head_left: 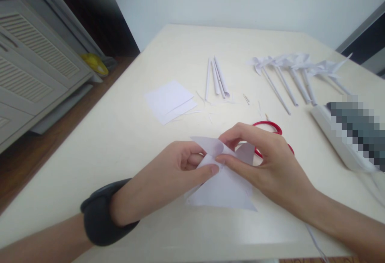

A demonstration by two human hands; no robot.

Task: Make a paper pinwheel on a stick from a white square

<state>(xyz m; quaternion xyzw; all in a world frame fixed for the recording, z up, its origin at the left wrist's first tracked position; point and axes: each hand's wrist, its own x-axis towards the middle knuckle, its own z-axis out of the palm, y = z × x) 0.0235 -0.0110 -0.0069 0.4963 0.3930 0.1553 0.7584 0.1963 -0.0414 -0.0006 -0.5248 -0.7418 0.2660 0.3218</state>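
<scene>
A white paper pinwheel [224, 188], cut and partly folded, is held between both hands above the table's near part. My left hand [186, 164] pinches it near the centre with the thumb on top; its other fingers curl behind the paper. My right hand [258, 150] grips a folded-in flap, thumb pressed at the middle and index finger bent behind. One curled blade [215, 146] stands up at the far side. Red-handled scissors [270, 124] lie just beyond my right hand, partly covered by it. The undersides of the paper and some fingertips are hidden.
Square paper sheets [170, 100] lie at the left, near rolled paper sticks [219, 78] and thin paper scraps [204, 102]. Small pins [246, 99] sit mid-table. Several finished pinwheels [288, 64] rest at the back right. A white device [337, 142], partly pixelated, stands at the right.
</scene>
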